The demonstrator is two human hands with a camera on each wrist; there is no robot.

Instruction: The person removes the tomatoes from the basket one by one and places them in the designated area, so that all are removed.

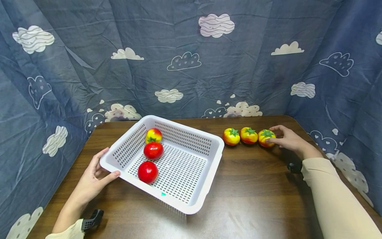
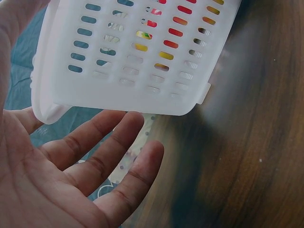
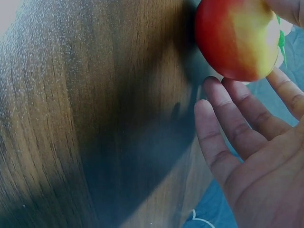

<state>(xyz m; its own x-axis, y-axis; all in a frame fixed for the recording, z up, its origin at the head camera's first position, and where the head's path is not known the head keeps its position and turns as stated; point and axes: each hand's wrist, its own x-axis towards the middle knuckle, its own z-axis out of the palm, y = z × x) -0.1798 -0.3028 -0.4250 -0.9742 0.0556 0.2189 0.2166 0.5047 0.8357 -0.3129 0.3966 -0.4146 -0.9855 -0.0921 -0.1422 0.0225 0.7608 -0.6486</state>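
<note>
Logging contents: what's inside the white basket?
In the basket, toward its left: one yellow-and-red fruit at the back, then a red fruit, then another red one nearest the front. Slotted floor shows to their right; whatever is directly beneath them is covered.

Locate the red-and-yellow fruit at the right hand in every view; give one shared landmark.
Head: the red-and-yellow fruit, right of centre, rightmost in a row of three, at the right hand.
Left wrist: not in it.
Right wrist: the fruit, upper right, cut by top edge.
Landmark: the brown table shows in all three.
</note>
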